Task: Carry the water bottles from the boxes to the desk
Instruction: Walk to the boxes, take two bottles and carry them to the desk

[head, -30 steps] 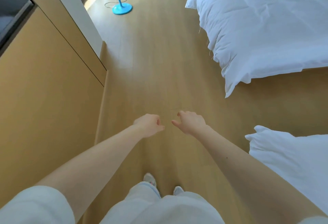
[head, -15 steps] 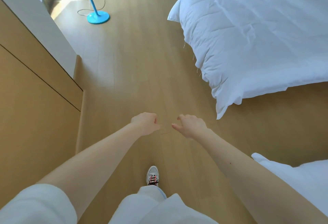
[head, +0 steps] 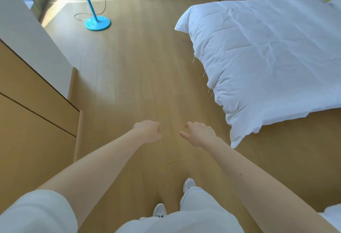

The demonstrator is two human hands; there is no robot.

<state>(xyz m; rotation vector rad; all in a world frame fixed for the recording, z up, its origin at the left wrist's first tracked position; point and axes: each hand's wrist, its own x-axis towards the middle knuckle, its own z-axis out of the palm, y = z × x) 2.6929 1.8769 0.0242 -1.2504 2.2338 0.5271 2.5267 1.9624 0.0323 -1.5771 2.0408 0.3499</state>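
Wooden floor (head: 140, 70) stretches ahead of us, bed (head: 276, 54) to the right, blue fan stand (head: 97, 23) far left. Our left hand (head: 147, 131) is loosely curled and our right hand (head: 200, 134) half-open, both empty and level, neither nearer. No water bottles, boxes or desk show, so we cannot tell which way they lie.

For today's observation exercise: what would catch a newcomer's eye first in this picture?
First, two bare arms reaching forward, left hand and right hand both empty, over the wooden floor. Then the white duvet at right, and the blue fan stand at upper left.
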